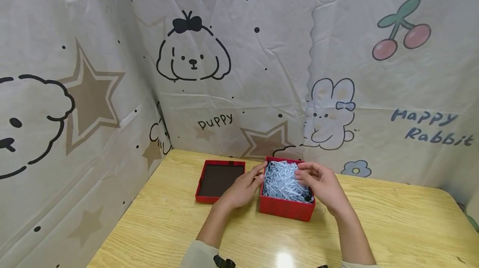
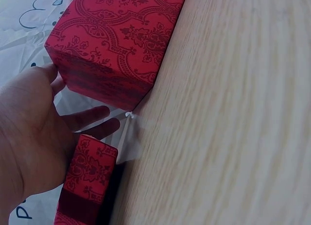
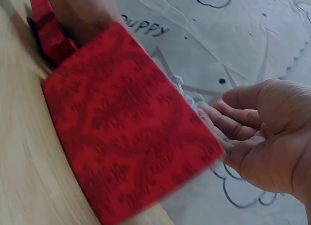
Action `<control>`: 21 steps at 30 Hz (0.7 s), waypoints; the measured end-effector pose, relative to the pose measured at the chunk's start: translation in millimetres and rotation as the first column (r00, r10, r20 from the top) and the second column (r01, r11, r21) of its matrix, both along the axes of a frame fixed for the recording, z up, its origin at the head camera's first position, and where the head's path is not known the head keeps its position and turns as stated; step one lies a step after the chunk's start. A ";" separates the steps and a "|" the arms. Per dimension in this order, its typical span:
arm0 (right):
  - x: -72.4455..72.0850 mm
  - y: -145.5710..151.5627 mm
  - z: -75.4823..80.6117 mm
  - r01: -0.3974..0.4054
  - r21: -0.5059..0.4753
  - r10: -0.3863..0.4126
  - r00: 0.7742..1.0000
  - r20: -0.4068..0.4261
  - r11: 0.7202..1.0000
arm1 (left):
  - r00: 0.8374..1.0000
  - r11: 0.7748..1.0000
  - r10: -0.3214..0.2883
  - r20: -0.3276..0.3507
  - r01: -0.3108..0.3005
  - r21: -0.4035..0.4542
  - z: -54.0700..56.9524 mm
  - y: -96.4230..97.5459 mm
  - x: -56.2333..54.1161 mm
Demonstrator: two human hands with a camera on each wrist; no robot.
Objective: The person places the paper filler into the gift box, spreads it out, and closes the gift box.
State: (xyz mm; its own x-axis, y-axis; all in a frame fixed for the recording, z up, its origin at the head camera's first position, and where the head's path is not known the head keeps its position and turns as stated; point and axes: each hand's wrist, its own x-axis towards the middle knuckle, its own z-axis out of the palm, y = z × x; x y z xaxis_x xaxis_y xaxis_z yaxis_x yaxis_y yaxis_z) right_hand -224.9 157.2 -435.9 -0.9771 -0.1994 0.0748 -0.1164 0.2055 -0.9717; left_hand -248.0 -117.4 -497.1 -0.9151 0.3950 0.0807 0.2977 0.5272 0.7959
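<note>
A red patterned box [image 1: 286, 209] stands on the table, filled with pale blue shredded paper [image 1: 282, 180]. My left hand [image 1: 241, 191] is at the box's left side; in the left wrist view its thumb touches the box edge and the other fingers extend beside it. My right hand [image 1: 323, 187] hovers over the right rim, fingertips at the shredded paper. In the right wrist view, the right hand's fingers [image 3: 233, 125] bend loosely, the thumb apart from them, and no held thing shows. Something small and dark [image 1: 309, 197] peeks out at the box's front right corner.
Left of the box lies its red lid [image 1: 202, 199], dark inside facing up, close to my left forearm. The wooden table [image 1: 157, 222] meets a printed cloth [image 1: 262, 72] hanging behind and to the left.
</note>
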 end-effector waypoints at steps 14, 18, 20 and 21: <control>-19.5 -48.9 -17.9 -0.184 0.190 0.190 0.982 -0.013 0.964 | 1.000 1.000 -0.008 0.019 0.007 0.018 -0.5 0.9 0.4; -23.3 -50.5 -20.2 -0.227 0.220 0.228 0.973 0.023 0.949 | 1.000 1.000 -0.006 0.019 0.006 0.014 0.8 0.5 1.4; -24.7 -51.3 -21.2 -0.243 0.238 0.241 0.970 0.037 0.940 | 1.000 1.000 -0.005 0.013 0.005 0.013 0.5 0.1 1.0; -25.2 -51.8 -21.4 -0.250 0.249 0.247 0.968 0.042 0.936 | 1.000 1.000 -0.002 0.012 0.002 0.013 0.1 -0.1 0.8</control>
